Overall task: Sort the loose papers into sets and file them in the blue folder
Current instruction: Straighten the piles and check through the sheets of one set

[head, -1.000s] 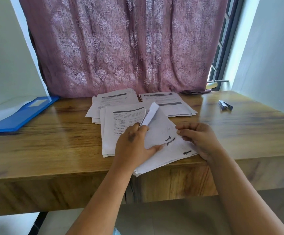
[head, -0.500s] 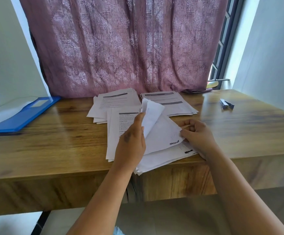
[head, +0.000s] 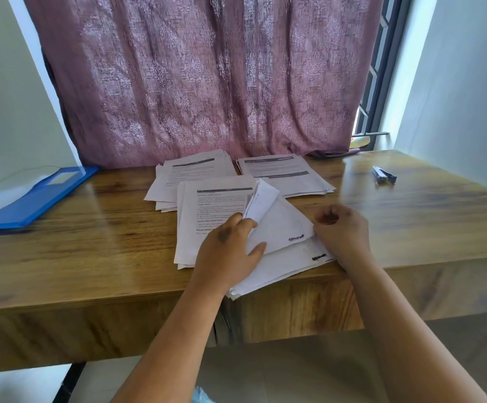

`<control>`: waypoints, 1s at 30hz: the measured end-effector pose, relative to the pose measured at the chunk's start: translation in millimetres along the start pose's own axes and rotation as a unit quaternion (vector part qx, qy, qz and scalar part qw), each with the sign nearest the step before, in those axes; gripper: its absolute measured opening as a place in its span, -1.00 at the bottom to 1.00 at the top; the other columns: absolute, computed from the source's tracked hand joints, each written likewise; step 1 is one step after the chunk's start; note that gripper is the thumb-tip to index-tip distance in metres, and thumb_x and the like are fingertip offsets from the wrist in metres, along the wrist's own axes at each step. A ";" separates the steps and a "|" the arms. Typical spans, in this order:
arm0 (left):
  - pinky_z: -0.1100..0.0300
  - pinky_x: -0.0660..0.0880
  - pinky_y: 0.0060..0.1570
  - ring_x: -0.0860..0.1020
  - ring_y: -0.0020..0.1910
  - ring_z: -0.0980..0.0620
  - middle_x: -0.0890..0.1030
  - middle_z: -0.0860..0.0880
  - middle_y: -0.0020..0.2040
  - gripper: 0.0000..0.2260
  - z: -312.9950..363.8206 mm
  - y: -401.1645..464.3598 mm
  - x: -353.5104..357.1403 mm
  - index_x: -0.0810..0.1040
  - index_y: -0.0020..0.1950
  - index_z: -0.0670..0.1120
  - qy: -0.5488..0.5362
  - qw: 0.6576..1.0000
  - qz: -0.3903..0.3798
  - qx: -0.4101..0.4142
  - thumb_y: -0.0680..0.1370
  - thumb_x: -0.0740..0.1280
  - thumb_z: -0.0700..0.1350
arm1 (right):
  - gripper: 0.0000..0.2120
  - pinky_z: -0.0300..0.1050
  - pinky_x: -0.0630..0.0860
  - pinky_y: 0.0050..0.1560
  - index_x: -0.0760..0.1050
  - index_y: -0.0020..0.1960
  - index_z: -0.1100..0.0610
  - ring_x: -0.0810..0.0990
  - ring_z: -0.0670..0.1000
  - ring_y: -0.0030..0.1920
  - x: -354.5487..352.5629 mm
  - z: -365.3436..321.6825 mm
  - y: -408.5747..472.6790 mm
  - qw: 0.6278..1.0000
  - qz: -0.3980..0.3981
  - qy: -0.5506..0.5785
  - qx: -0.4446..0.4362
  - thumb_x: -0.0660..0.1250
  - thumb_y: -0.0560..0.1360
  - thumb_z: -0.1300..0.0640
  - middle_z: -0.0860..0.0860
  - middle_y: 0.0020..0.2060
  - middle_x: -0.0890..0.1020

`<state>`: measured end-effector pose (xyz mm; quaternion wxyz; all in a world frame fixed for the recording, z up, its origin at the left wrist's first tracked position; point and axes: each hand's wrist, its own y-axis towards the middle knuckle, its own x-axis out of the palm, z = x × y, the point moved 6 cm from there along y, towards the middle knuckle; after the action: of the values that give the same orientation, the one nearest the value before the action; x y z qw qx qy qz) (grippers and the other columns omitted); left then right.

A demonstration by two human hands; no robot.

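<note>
Left hand [head: 227, 253] on bent, blank-backed papers [head: 280, 228].

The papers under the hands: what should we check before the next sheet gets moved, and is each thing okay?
1. Left hand grips the lifted sheets: ok.
2. Right hand steadies the slanted stack: ok.
3. Stack fully on the desk: not ok, a corner overhangs the front edge.
4. Sorted piles at the back kept apart: ok.
5. Blue folder open: ok.
6. Only one sheet lifted: cannot tell.
</note>
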<state>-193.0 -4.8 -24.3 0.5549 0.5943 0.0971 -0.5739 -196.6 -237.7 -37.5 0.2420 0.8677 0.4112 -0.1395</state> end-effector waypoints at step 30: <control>0.13 0.60 -0.10 0.63 -0.06 -0.12 0.54 -0.15 0.21 -0.66 -1.2 1.2 -2.7 0.53 0.30 -0.06 -0.012 0.998 0.051 0.020 0.55 0.32 -0.30 | -0.76 -0.20 0.40 -0.19 0.58 -0.09 -0.02 0.54 -0.06 -0.15 -11.6 -0.6 -12.9 0.984 -0.114 -0.123 -0.057 0.51 0.36 -0.12 -0.10 -0.19 0.60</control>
<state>-192.2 -2.9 -21.9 0.5725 0.6025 0.0484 -0.5541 -213.9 -237.8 -35.8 0.3222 0.7761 0.4819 -0.2483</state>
